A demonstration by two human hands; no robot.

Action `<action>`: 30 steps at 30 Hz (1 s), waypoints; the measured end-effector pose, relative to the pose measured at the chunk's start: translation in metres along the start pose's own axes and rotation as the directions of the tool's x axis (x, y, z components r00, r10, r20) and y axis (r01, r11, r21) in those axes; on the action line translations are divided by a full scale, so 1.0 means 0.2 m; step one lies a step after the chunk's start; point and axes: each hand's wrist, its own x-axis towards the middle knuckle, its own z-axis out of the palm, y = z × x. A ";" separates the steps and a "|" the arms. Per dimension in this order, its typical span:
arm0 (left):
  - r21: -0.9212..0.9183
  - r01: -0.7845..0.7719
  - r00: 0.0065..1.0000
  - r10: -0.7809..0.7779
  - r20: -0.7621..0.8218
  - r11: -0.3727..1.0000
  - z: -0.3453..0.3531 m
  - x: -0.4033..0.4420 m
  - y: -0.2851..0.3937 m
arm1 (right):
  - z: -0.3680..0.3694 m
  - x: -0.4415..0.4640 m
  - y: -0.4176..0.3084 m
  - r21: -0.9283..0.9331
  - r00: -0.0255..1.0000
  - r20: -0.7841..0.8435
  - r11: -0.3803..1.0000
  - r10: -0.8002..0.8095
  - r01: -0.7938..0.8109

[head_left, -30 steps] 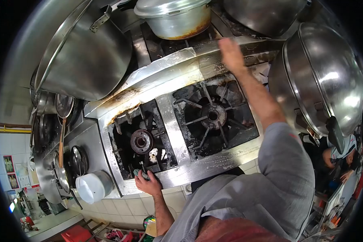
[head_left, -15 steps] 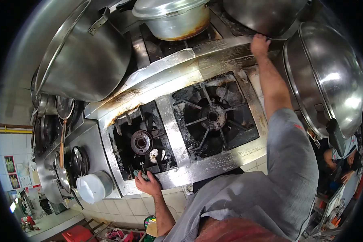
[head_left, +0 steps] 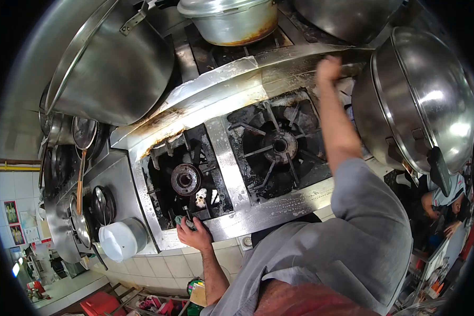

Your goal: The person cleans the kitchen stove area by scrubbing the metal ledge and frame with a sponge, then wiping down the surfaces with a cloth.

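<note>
At the front edge of the stove [head_left: 263, 213], my left hand [head_left: 196, 237] is closed around a green scouring pad [head_left: 187, 223]. The pad is beside the left burner [head_left: 186, 179], whose ring is exposed. My right hand [head_left: 329, 70] reaches to the steel backsplash [head_left: 289, 66] at the back right. It is smeared by motion, so its fingers and anything in them cannot be made out. Below that arm sits the right burner [head_left: 279, 148] with its black grate. Whitish suds or residue spot the steel around both burners.
A big steel pot [head_left: 113, 71] stands at the back left, and a lidded aluminium pot [head_left: 234, 26] behind the backsplash. Large steel bowls or woks [head_left: 432, 100] crowd the right side. A white tub [head_left: 122, 239] and pans [head_left: 103, 205] lie left. Another person [head_left: 442, 197] is at far right.
My right hand has come down and slightly left from the upper ledge by the backsplash. My left hand and the scouring pad have shifted only a little. The view has moved slightly.
</note>
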 end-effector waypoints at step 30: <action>0.036 0.010 1.000 -0.012 0.029 0.999 0.02 0.01 0.02 | 0.24 -0.36 -0.20 0.331 0.991 0.125 0.939 0.055 -0.094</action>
